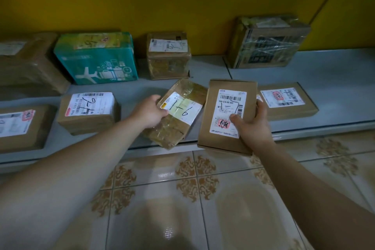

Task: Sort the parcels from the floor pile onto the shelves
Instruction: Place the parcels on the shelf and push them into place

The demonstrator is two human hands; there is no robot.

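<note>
My left hand grips the left edge of a taped brown parcel with a white label handwritten "1-6". That parcel lies tilted at the front edge of the low grey shelf. My right hand holds a flat brown cardboard parcel upright by its lower right side, thumb on its white barcode label. This flat parcel hangs over the shelf's front edge, beside the taped one.
Several parcels sit on the shelf: a teal box, a small taped box, a wrapped box at the back, a labelled box and a flat parcel in front. Yellow wall behind. Patterned floor tiles below.
</note>
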